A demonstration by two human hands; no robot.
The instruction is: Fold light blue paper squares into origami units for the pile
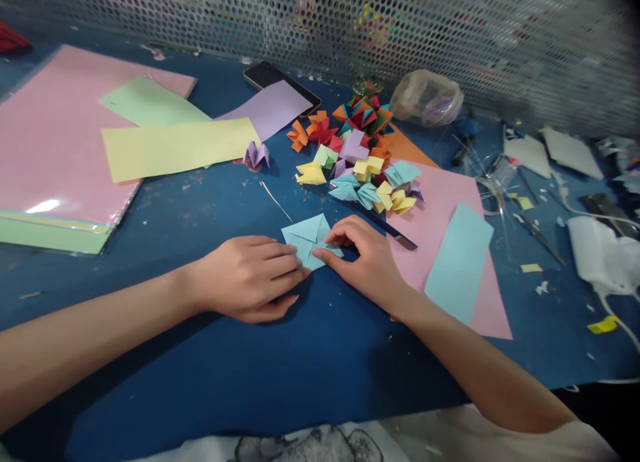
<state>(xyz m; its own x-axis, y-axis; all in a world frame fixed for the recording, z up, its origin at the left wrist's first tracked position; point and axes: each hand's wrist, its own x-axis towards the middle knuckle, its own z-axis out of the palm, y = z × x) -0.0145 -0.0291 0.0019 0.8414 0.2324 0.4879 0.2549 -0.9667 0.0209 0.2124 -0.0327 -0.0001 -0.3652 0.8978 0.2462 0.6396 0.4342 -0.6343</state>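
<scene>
A light blue square of origami paper (311, 241) lies on the blue table, its corners folded in toward the middle. My left hand (255, 275) rests at its left side, fingers stretched out flat and the fingertips over the paper's edge. From the right, my right hand (365, 259) pinches a flap of the same paper between thumb and index finger. Just beyond sits a pile of folded paper pieces (354, 145) in yellow, blue, purple, red and orange. A lone purple folded piece (256, 155) stands left of the pile.
Pink sheets (60, 142) in a plastic sleeve, a yellow strip (180, 149) and a phone (280, 82) lie on the left and back. At right are a light blue strip (460, 262) on pink paper, tweezers (540, 239) and a white glue gun (603, 255). Perforated metal (225, 22) borders the back.
</scene>
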